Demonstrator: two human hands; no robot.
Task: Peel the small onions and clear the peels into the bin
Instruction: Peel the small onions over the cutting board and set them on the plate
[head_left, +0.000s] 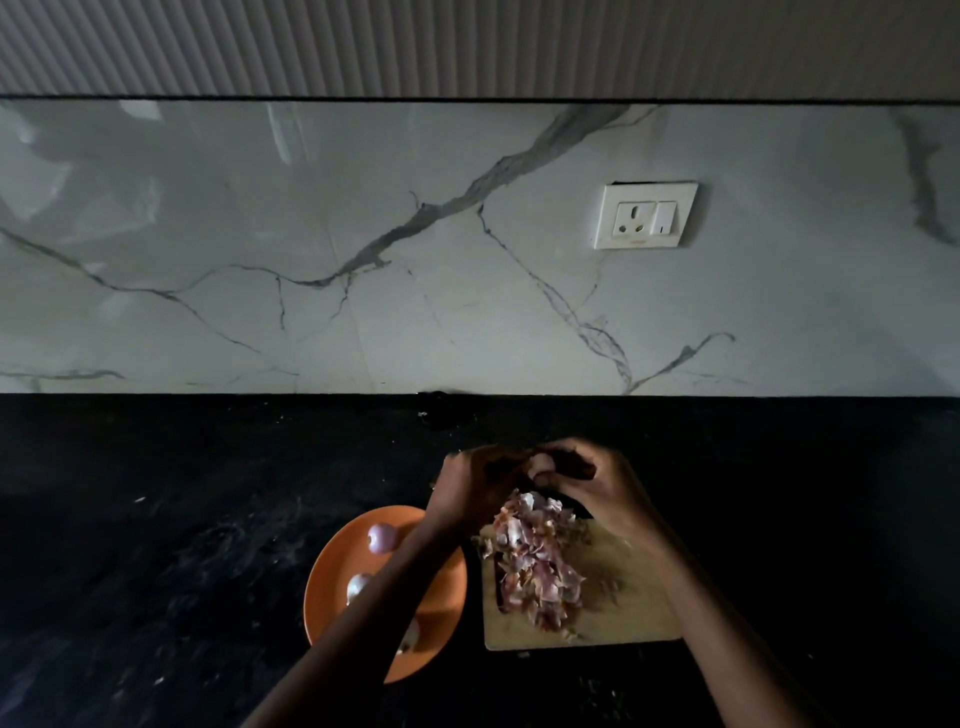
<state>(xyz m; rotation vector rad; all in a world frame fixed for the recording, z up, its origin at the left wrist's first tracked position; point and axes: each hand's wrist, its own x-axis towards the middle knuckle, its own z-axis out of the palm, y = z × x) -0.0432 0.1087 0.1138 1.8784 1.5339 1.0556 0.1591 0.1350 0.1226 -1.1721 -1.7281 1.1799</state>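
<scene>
Four onions (383, 537), one plate (332, 587), one board (634, 618)

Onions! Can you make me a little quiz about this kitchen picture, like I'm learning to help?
1. True or false: the peels lie piled on the wooden board.
2. What colour is the plate with onions on it? A green, B orange, C white.
3. Fill in: the left hand and right hand meet above the board's far end, round one small ____.

Key
1. True.
2. B. An onion sits near its far edge.
3. Onion, a pale bit showing between the fingers.
</scene>
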